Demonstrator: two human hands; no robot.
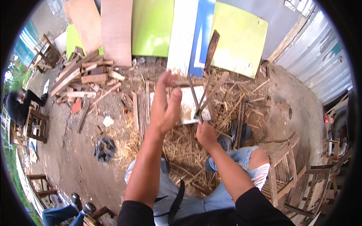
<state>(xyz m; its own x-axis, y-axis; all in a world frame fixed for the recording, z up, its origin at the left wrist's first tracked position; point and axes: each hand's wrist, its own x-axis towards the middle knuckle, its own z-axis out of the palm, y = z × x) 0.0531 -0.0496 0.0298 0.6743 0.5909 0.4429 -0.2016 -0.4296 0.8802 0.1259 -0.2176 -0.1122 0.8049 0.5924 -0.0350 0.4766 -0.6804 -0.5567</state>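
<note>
My left hand (166, 105) is raised in front of me with its fingers stretched out and the thumb apart, holding nothing. To its right, my right hand (206, 134) is closed round the lower end of dark narrow strips (194, 96), which spread upward in a V from the fist. Whether they are wood or metal, I cannot tell. Beneath both hands lies a stained white board (185, 107) among wood shavings (158, 150). A brown stick (217, 88) runs close to the strips, and its lower end is partly hidden.
Wood offcuts (94, 78) are piled at far left. Coloured panels (237, 41) lean at the back. A black plastic bag (104, 148) lies on the ground at left, and a slatted wooden chair (283, 169) stands at right. A seated person (19, 105) is at far left; another person's legs (62, 215) show lower left.
</note>
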